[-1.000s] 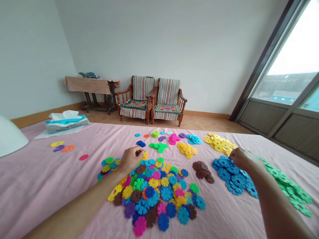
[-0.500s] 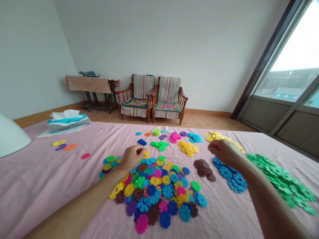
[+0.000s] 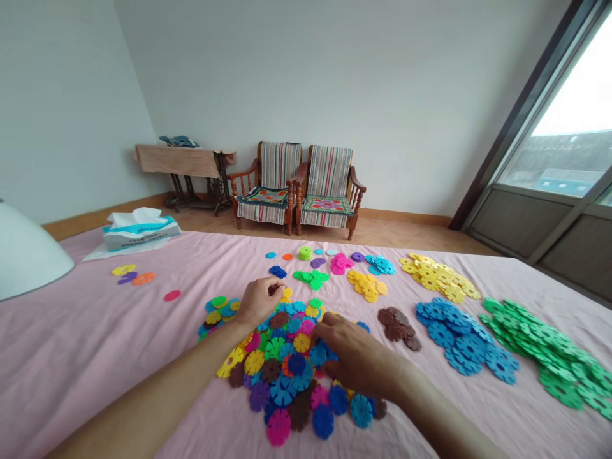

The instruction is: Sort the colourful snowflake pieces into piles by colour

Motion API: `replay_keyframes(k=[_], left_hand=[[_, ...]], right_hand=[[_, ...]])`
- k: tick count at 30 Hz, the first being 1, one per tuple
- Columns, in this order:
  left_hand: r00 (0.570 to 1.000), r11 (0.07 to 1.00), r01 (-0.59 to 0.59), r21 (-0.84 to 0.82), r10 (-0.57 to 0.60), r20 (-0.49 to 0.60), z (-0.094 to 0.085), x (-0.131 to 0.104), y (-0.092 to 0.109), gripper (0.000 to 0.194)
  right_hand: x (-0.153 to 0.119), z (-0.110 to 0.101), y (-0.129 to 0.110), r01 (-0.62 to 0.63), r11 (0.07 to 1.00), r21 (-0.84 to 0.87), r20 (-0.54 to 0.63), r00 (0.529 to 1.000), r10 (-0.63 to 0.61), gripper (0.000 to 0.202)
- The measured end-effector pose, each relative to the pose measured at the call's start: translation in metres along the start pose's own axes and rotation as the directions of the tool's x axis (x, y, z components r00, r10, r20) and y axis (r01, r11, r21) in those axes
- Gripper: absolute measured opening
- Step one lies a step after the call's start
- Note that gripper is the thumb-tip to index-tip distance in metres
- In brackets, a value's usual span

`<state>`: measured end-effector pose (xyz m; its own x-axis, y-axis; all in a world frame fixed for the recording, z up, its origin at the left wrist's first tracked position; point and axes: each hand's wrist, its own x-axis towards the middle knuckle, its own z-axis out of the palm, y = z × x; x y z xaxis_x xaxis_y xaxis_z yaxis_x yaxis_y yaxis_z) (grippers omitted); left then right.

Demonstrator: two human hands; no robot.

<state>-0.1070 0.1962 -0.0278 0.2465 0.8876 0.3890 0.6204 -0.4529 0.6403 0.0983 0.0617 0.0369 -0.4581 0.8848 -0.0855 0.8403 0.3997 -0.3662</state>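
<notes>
A mixed heap of notched plastic discs in many colours lies on the pink cloth in front of me. My left hand is at the heap's far left edge, fingers curled into a pinch. A yellow disc shows just beside its fingertips; whether they grip it is unclear. My right hand reaches over the heap's right part, palm down, thumb and fingers apart. Blue discs lie under and between those fingers, and the hand hides part of the heap.
Sorted discs lie on the right: brown, blue, green and yellow. Small groups, including pink discs and orange-yellow discs, sit beyond the heap. A tissue box and a white rounded object stand at left.
My right hand has moved left and nearer, from beside the yellow and blue sorted piles to the mixed heap. My left hand stays at the heap's far edge. The view shifts slightly.
</notes>
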Motion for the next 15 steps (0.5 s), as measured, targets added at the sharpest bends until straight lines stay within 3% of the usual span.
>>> replay_keyframes(k=[7,15], left_hand=[[1.0,1.0,0.005,0.002,-0.005,0.0,-0.001,0.0,0.0,0.019],[1.0,1.0,0.007,0.0,-0.007,0.001,-0.002,0.0,0.004,0.019]], right_hand=[[0.001,-0.007,0.004,-0.087,0.996,-0.025,-0.076,0.993,0.085,0.023],[0.006,0.004,0.007,-0.138,0.99,-0.015,-0.088,0.987,0.137,0.033]])
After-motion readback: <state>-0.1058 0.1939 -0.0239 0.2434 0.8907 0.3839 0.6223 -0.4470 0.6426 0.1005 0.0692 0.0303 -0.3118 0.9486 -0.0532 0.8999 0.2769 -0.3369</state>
